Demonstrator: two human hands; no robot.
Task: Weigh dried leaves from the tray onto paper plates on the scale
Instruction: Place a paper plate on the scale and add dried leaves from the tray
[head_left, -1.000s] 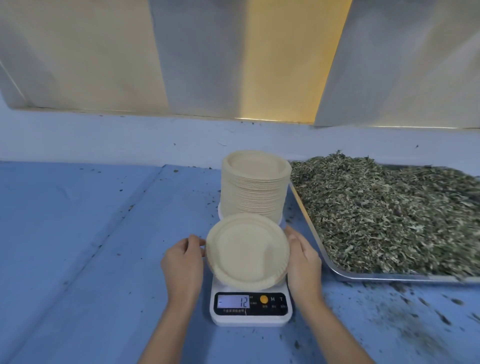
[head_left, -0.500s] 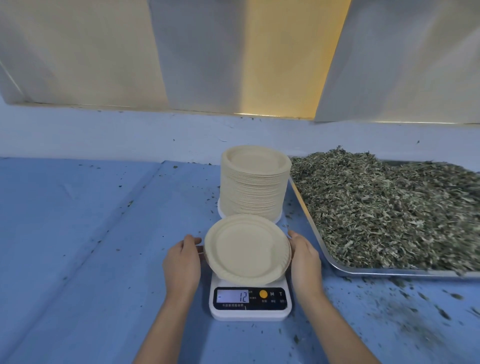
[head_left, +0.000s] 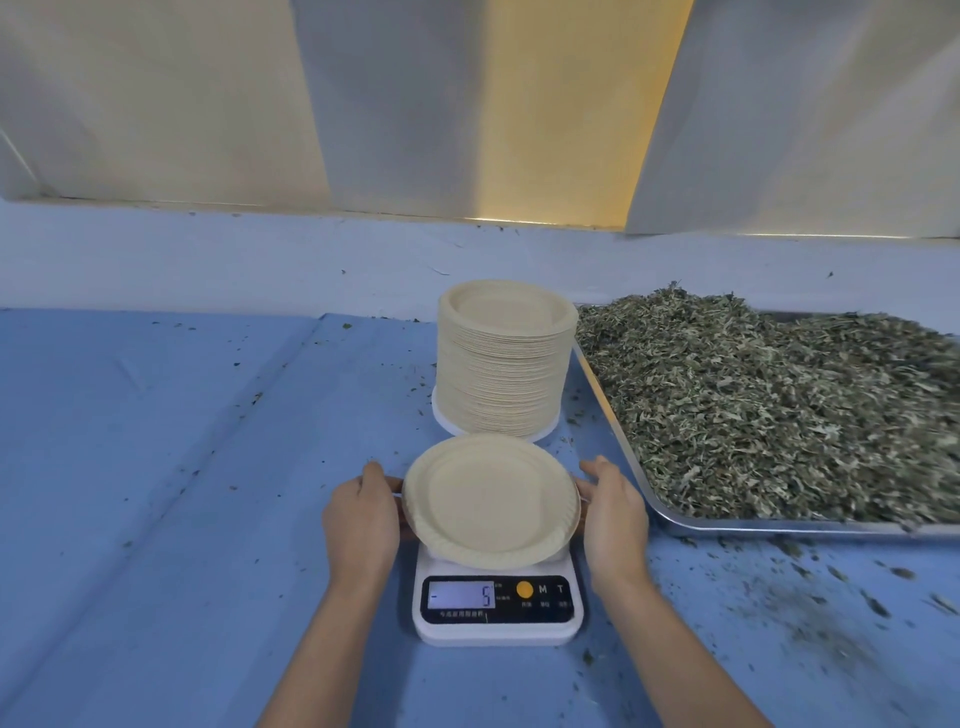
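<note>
While the step in hand looks to be seating a plate, I take things from the biggest inward. The blue desk (head_left: 182, 467) carries a long steel tray (head_left: 779, 526) heaped with dried green leaves (head_left: 769, 415), just right of the tall stack of beige paper plates (head_left: 501, 379). In front, one round beige paper plate (head_left: 491, 506) sits over the white digital scale (head_left: 498, 631), overhanging it. The left hand (head_left: 358, 525) and right hand (head_left: 615, 519) each pinch its rim on opposite sides, fingers curled. I'd set it level and centred, release fully, then zero before adding leaves. Fingers beneath the rim are hidden, the tray's right end is cut off, and the display (head_left: 460, 595) seems to read minus five, though I'm unsure.
</note>
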